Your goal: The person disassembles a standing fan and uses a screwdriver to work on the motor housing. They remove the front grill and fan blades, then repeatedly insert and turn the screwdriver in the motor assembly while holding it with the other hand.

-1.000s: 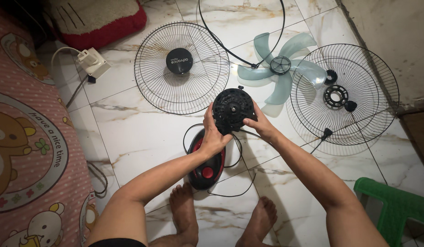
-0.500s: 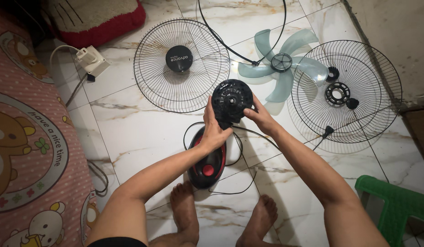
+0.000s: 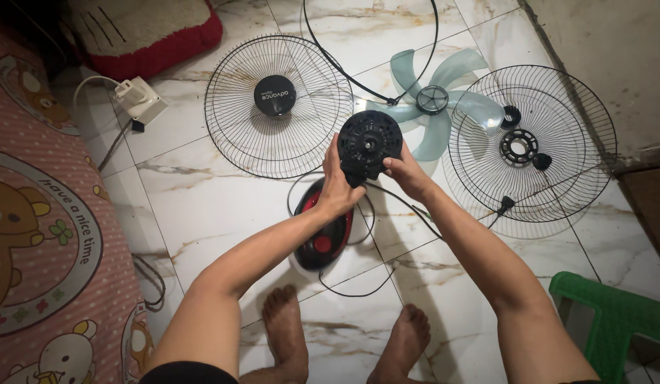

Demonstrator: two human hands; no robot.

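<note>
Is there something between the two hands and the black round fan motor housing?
No. The left hand and the right hand both touch the black motor housing directly, one on each side; nothing visible lies between.

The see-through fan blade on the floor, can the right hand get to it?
Probably yes. The fan blade lies uncovered on the tiles just beyond the right hand, with nothing between. But that hand, with the left hand, holds the black motor housing.

round black vented fan motor housing [image 3: 369, 144], upright, aloft above the red-and-black fan base [image 3: 321, 235]
</note>
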